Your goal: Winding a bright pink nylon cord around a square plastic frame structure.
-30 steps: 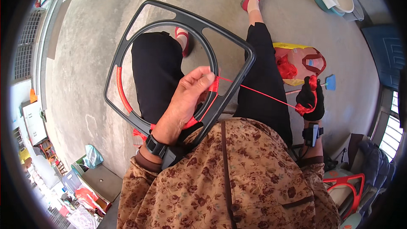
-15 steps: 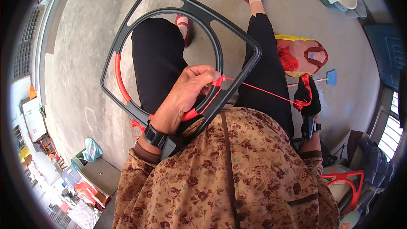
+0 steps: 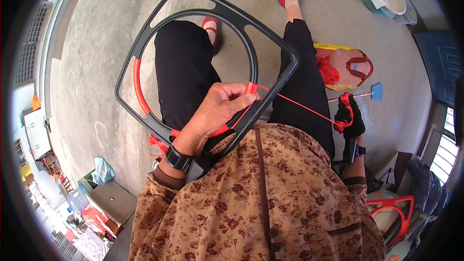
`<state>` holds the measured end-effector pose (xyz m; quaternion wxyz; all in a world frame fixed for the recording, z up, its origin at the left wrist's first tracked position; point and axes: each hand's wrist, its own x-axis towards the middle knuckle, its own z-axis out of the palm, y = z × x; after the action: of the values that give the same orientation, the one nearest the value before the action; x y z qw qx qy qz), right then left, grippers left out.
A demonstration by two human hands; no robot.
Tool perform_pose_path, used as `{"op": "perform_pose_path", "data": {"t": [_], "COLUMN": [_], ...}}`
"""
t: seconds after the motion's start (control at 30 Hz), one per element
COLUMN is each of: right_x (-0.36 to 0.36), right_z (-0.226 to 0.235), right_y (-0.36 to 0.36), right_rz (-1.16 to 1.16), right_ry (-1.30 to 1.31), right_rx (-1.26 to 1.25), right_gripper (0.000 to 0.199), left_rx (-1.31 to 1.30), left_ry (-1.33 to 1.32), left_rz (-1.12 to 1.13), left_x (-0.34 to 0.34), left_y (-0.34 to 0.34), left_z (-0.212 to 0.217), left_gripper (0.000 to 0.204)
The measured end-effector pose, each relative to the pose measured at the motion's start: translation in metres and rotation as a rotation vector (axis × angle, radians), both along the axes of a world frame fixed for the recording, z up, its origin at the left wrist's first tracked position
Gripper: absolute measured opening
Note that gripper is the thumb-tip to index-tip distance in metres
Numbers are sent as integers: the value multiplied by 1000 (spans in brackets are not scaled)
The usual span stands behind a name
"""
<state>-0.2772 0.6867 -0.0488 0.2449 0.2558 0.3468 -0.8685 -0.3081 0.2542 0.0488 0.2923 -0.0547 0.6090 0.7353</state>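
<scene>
Left red wrap: covers the left arc of the ring, left of centre in the frame [image 3: 138, 87].
Black plastic frame [image 3: 231, 15]: tilted over the lap, upper left to centre, ring built in.
Left hand [image 3: 220, 106]: bare, thumb and fingers pinching the ring near frame centre.
Wound red band [image 3: 252, 88]: on the ring's right side, at the left thumb tip.
Band change: thumb sits lower than half a second ago; more turns show, apparently leaving the winding point accessible.
Red cord [image 3: 304, 107]: runs straight from band to right hand, apparently under tension.
Right hand [image 3: 357, 122]: black-gloved, right of centre, closed around the looped cord bundle [image 3: 346, 106]; position nearly unchanged, which suggests maintained tension.
</scene>
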Motion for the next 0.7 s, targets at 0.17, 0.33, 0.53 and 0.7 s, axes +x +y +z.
{"op": "perform_pose_path", "data": {"t": [0.17,0.33,0.53,0.7], "right_x": [-1,-17,-52,-67], "right_z": [10,16,0,1], "right_y": [-17,-27,-24,-24], "right_rz": [-80,-82,23,-12], "right_ry": [-81,-82,24,111], "right_rx": [192,218,-64,120], "right_gripper": [36,35,33,32], "left_rx": [164,10,2,246], "left_ry": [-114,97,210,-72], "left_rz": [161,114,241,358], "left_x": [-6,-4,29,50], "left_y": [8,0,-11,-2], "left_z": [1,15,49,60], "left_gripper": [22,18,18,20]}}
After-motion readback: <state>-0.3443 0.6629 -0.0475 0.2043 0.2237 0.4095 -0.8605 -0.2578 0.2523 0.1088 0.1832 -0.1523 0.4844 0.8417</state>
